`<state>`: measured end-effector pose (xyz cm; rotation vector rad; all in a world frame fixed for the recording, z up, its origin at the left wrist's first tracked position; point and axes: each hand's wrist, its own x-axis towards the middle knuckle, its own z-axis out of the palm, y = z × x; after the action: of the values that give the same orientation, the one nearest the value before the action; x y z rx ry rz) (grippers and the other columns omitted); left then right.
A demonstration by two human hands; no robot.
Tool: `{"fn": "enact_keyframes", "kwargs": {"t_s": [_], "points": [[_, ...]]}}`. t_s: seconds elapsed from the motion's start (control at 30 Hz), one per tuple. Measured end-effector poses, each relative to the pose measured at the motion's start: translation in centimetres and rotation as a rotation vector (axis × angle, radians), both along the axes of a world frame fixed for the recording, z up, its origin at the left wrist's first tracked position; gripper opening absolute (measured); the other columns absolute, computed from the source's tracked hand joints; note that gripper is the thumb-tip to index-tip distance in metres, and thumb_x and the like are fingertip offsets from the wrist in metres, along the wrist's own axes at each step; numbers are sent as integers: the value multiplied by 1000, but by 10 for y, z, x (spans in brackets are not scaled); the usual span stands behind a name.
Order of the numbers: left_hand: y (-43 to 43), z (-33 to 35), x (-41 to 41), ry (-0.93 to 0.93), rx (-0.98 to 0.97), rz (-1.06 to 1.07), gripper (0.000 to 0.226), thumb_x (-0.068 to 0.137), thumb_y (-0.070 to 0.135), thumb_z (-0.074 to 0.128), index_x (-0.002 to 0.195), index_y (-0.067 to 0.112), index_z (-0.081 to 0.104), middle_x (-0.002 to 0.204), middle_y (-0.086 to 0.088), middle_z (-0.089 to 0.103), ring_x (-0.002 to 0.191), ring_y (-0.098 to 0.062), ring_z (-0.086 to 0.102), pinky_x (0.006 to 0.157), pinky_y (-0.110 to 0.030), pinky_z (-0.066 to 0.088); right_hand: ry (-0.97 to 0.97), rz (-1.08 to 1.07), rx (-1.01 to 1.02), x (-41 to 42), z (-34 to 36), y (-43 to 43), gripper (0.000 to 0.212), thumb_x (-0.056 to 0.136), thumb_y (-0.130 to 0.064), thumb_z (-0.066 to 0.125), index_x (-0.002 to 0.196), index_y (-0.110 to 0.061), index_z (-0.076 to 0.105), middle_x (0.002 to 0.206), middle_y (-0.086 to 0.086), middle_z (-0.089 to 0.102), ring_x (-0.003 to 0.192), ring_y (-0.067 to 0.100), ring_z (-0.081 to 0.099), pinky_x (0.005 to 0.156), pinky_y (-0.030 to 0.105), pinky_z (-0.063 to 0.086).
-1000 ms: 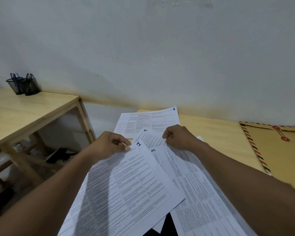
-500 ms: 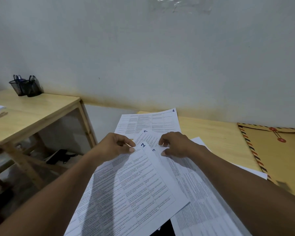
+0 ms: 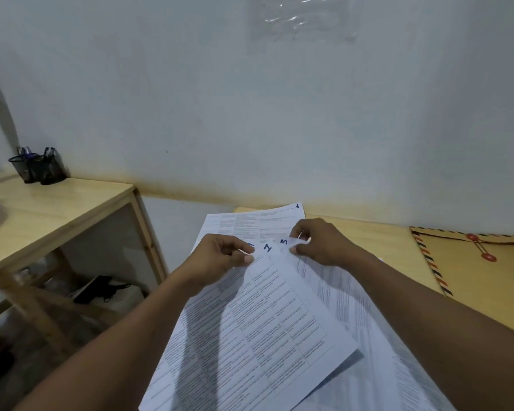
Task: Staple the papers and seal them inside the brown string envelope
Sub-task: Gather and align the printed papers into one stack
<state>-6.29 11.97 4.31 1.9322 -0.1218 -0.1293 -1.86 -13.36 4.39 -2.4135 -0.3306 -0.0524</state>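
My left hand (image 3: 220, 259) pinches the top edge of the white printed sheet marked with a handwritten "1" (image 3: 267, 327), thumb pressed on top against the curled fingers beneath. My right hand (image 3: 321, 244) pinches the top corner of the white printed sheet marked "3" (image 3: 333, 280), thumb and forefinger closed on the paper; half a second ago that hand lay flatter on the pile with its fingers pressing down, and now it has lifted the corner slightly. The two sheets have slid closer, so the "1" and the "3" now sit almost side by side, with sheet 1 overlapping sheet 3 along its left edge. A third white printed sheet (image 3: 250, 223) lies flat behind both hands, reaching toward the wall, unmoved since before. All the papers rest on the pale wooden desk (image 3: 383, 250). The brown string envelope with striped border and red button ties (image 3: 481, 280) lies flat at the right of the desk, well apart from my hands, in the same place as earlier. On the lower pale wooden side table (image 3: 57, 209) to the left stands a black mesh pen holder (image 3: 39, 169).
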Motion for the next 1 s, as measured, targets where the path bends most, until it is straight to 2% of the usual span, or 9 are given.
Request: {"fn": "enact_keyframes", "kwargs": {"t_s": [0.1, 0.2, 0.3, 0.43, 0.57, 0.63, 0.7, 0.87, 1.0], "points": [[-13, 4, 7, -56, 7, 22, 11, 82, 15, 84, 91, 19, 80, 83, -11, 77, 80, -11, 70, 83, -29, 50, -4, -63, 217, 0, 10, -9, 14, 81, -19, 79, 87, -20, 66, 89, -1, 63, 78, 15, 57, 69, 28, 45], [-24, 9, 12, -133, 20, 76, 10, 83, 18, 84, 91, 22, 81, 88, -7, 80, 85, -18, 73, 75, -27, 50, 58, -87, 448, -2, 16, -17, 11, 83, -16, 78, 89, -14, 68, 67, -5, 62, 61, 10, 55, 62, 25, 43], [-32, 17, 17, -190, 38, 105, 10, 83, 16, 84, 91, 21, 81, 85, -4, 80, 88, -19, 76, 75, -26, 53, 77, -107, 539, -6, 16, -22, 10, 85, -13, 77, 90, -8, 69, 51, -13, 58, 55, 7, 53, 65, 25, 45], [-39, 27, 20, -210, 59, 107, 11, 82, 16, 84, 91, 21, 81, 84, 0, 81, 82, -9, 76, 79, -27, 56, 123, -86, 711, -12, 12, -19, 8, 86, -9, 76, 89, -4, 70, 54, -4, 57, 62, 12, 53, 70, 26, 46], [-43, 28, 23, -263, 101, 147, 8, 82, 18, 84, 88, 23, 82, 84, 7, 79, 75, 3, 70, 67, -16, 49, 138, -91, 739, -18, 10, -10, 9, 92, -16, 70, 90, -7, 69, 55, -9, 62, 52, 7, 53, 59, 21, 43], [-43, 27, 23, -268, 94, 153, 8, 83, 18, 83, 89, 22, 82, 87, 7, 79, 80, -1, 72, 67, -15, 49, 150, -113, 807, -19, 9, -6, 9, 92, -15, 69, 90, -6, 69, 71, 5, 69, 61, 15, 58, 60, 22, 45], [-41, 26, 23, -270, 82, 150, 8, 83, 16, 83, 90, 20, 82, 89, 6, 80, 85, -4, 72, 66, -10, 50, 128, -121, 837, -20, 8, -4, 7, 93, -13, 68, 88, -8, 69, 77, 11, 68, 69, 19, 56, 67, 29, 44], [-41, 26, 25, -269, 41, 172, 9, 82, 17, 84, 90, 20, 82, 86, 4, 79, 81, -2, 70, 69, -16, 49, 45, -154, 802, -17, 4, -1, 10, 93, -21, 67, 88, -12, 68, 72, 6, 64, 69, 19, 49, 69, 33, 38], [-41, 24, 26, -274, 52, 182, 8, 82, 17, 84, 89, 21, 82, 88, 4, 79, 85, -6, 72, 69, -14, 50, 52, -152, 819, -17, 0, 1, 11, 93, -23, 67, 87, -14, 68, 70, 6, 65, 67, 21, 47, 67, 34, 38]]}}
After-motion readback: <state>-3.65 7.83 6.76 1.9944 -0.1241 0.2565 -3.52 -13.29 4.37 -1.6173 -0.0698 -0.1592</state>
